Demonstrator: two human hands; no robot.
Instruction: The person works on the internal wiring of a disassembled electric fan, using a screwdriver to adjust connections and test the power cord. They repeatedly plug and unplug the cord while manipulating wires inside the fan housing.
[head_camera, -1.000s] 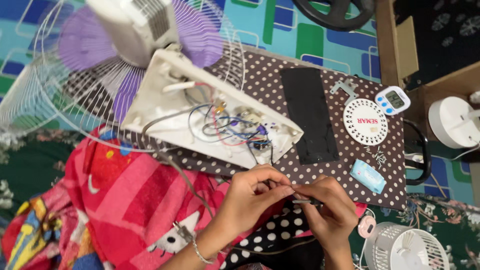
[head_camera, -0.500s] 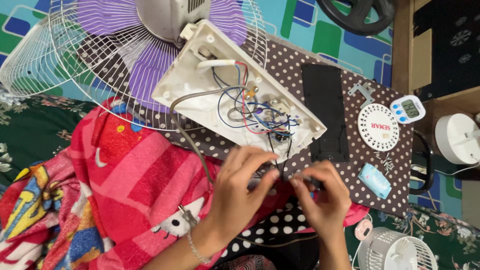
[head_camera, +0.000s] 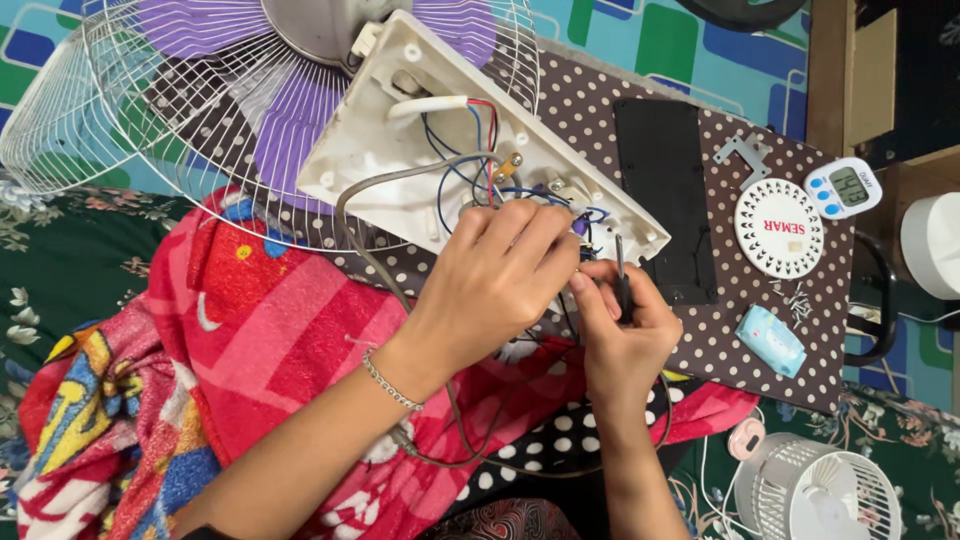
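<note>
I'm mid-wiring on the opened white plastic fan base (head_camera: 400, 170), upper middle of the frame. My left hand (head_camera: 500, 275) pinches the coloured wires (head_camera: 470, 150), while my right hand (head_camera: 625, 325) grips a thin dark screwdriver (head_camera: 620, 275). Next, I reckon, is steadying the tip on the terminal.

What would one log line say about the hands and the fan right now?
left hand: fingertips on wires in open white fan base | right hand: grips thin dark tool beside it | fan lies on dotted cloth
</note>
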